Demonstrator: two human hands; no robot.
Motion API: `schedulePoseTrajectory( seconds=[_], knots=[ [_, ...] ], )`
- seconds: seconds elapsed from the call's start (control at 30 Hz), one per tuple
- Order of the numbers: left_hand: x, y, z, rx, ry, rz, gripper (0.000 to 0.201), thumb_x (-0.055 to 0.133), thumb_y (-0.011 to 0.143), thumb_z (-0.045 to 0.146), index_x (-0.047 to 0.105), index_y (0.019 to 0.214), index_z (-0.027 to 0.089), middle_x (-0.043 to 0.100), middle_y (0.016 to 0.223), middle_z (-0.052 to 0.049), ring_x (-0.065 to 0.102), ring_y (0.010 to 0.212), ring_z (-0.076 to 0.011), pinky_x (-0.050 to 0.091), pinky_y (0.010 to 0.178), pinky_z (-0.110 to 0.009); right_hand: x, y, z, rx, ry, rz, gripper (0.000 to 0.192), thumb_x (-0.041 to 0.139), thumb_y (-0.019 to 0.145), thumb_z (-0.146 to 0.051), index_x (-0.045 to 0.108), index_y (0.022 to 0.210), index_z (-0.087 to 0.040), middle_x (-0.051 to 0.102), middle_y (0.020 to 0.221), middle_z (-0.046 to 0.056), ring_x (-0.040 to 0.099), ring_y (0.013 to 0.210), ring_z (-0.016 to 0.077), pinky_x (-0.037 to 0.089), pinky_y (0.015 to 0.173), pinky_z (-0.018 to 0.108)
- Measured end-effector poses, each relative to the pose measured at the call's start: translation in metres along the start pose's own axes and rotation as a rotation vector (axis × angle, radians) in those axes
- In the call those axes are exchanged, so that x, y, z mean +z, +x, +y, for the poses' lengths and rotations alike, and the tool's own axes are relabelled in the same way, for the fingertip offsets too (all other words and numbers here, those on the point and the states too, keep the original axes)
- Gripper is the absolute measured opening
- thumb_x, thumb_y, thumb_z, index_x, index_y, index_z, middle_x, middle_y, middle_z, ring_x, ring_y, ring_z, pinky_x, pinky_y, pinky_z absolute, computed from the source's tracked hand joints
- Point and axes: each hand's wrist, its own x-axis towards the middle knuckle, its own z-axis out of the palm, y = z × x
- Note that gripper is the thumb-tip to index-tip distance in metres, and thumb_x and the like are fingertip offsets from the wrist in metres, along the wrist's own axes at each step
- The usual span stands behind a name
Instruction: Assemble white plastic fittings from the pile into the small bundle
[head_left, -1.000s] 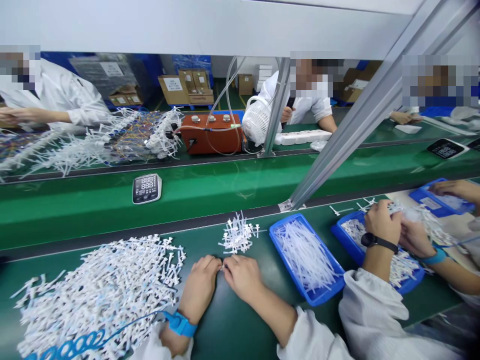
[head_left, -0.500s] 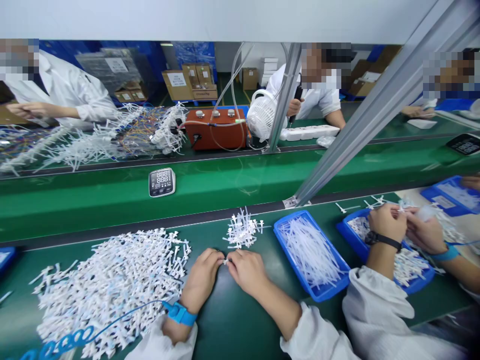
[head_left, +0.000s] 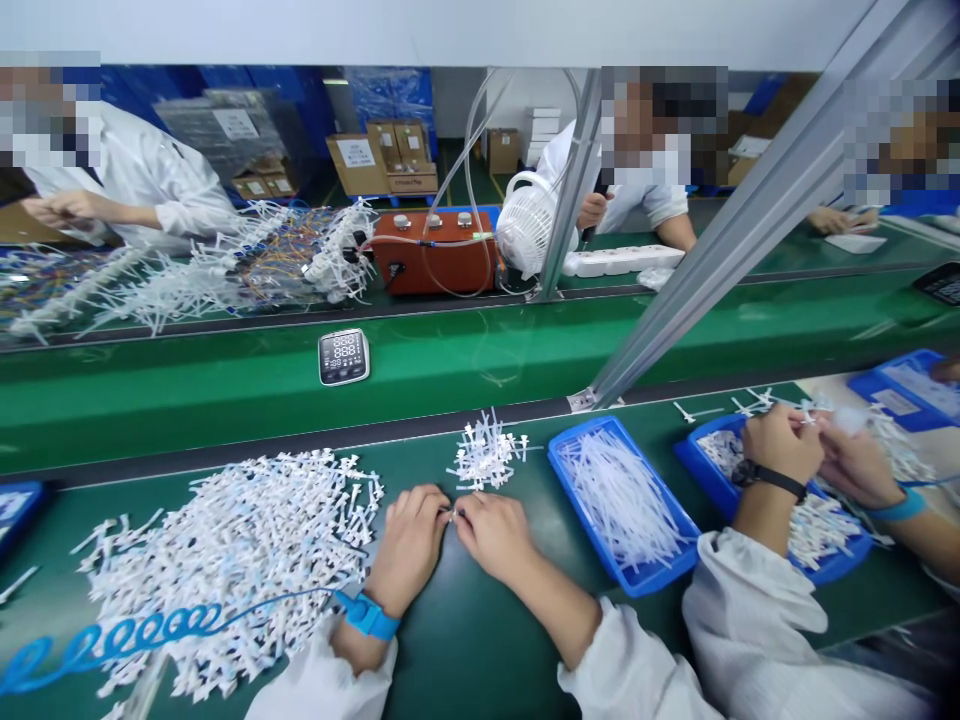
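My left hand [head_left: 411,540] and my right hand [head_left: 496,530] meet fingertip to fingertip over the green work surface. Pinched between them is a small white plastic fitting [head_left: 451,516], mostly hidden by the fingers. A blue wrist strap [head_left: 369,614] with a coiled cord circles my left wrist. Left of my left hand spreads a big heap of white fittings with short tubes [head_left: 232,560]. Just beyond my fingertips lies a smaller pile of similar tubed pieces [head_left: 487,455]. Right of my right hand, a blue tray [head_left: 556,462] holds loose clear tubes [head_left: 619,495].
A co-worker's hands [head_left: 784,450] work at my right over another blue tray [head_left: 832,578]. Ahead, a green conveyor belt [head_left: 450,365] carries a display unit [head_left: 344,357]. A slanted metal post [head_left: 697,250] rises at the right. Several people sit across the belt.
The display unit on the belt has moved to the right. My hands stay together at nearly the same spot, still pinching the small fitting.
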Motion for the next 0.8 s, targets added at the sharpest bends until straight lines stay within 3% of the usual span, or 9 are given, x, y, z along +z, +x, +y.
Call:
schedulePoseTrajectory(
  seconds=[0.13, 0.2, 0.3, 0.4, 0.53, 0.8],
  knots=[
    [-0.01, -0.006, 0.007, -0.061, 0.018, 0.445, 0.049, 0.058, 0.089, 0.033, 0.042, 0.133, 0.017, 0.033, 0.146, -0.02, 0.034, 0.134, -0.0344, 0.033, 0.106, -0.054, -0.008, -0.003, 0.003, -0.014, 0.275, 0.041, 0.013, 0.052, 0.093, -0.028, 0.064, 0.093, -0.023, 0.066, 0.083, -0.002, 0.059, 0.076, 0.0121, 0.036, 0.07, 0.021],
    [-0.015, -0.009, 0.008, -0.039, -0.046, 0.53, 0.056, 0.059, 0.088, 0.031, 0.036, 0.137, 0.017, 0.034, 0.145, -0.02, 0.033, 0.136, -0.0331, 0.033, 0.107, -0.052, -0.012, -0.004, 0.005, -0.022, 0.452, 0.046, 0.016, 0.05, 0.095, -0.028, 0.063, 0.089, -0.021, 0.063, 0.075, -0.003, 0.056, 0.07, 0.0107, 0.035, 0.067, 0.02],
    [-0.017, -0.01, 0.007, 0.054, -0.09, 0.357, 0.043, 0.057, 0.091, 0.029, 0.045, 0.13, 0.021, 0.055, 0.127, -0.012, 0.047, 0.122, -0.0271, 0.037, 0.102, -0.046, -0.013, -0.004, 0.007, -0.023, 0.645, 0.039, 0.021, 0.048, 0.096, -0.03, 0.064, 0.087, -0.019, 0.059, 0.07, -0.002, 0.051, 0.064, 0.0097, 0.035, 0.062, 0.019],
    [-0.015, -0.008, 0.006, 0.101, -0.084, 0.186, 0.02, 0.053, 0.094, 0.029, 0.058, 0.113, 0.025, 0.065, 0.108, -0.005, 0.055, 0.106, -0.0223, 0.038, 0.093, -0.04, -0.01, -0.002, 0.008, -0.026, 0.707, 0.03, 0.022, 0.049, 0.095, -0.032, 0.065, 0.089, -0.018, 0.059, 0.071, -0.002, 0.05, 0.065, 0.0097, 0.035, 0.063, 0.019],
    [-0.012, -0.005, 0.006, 0.114, -0.128, 0.153, 0.014, 0.051, 0.096, 0.028, 0.063, 0.101, 0.024, 0.067, 0.099, -0.003, 0.057, 0.097, -0.0197, 0.039, 0.087, -0.037, -0.008, -0.001, 0.009, -0.023, 0.706, 0.016, 0.022, 0.049, 0.095, -0.032, 0.066, 0.091, -0.018, 0.061, 0.074, -0.002, 0.051, 0.067, 0.0098, 0.036, 0.065, 0.019],
    [-0.01, -0.005, 0.003, 0.137, -0.232, 0.122, 0.017, 0.051, 0.096, 0.026, 0.062, 0.109, 0.024, 0.067, 0.101, -0.004, 0.057, 0.098, -0.0192, 0.04, 0.087, -0.037, -0.01, -0.001, 0.009, -0.03, 0.683, 0.014, 0.02, 0.05, 0.094, -0.03, 0.065, 0.088, -0.018, 0.058, 0.07, -0.003, 0.049, 0.063, 0.0089, 0.034, 0.062, 0.018]
  ],
)
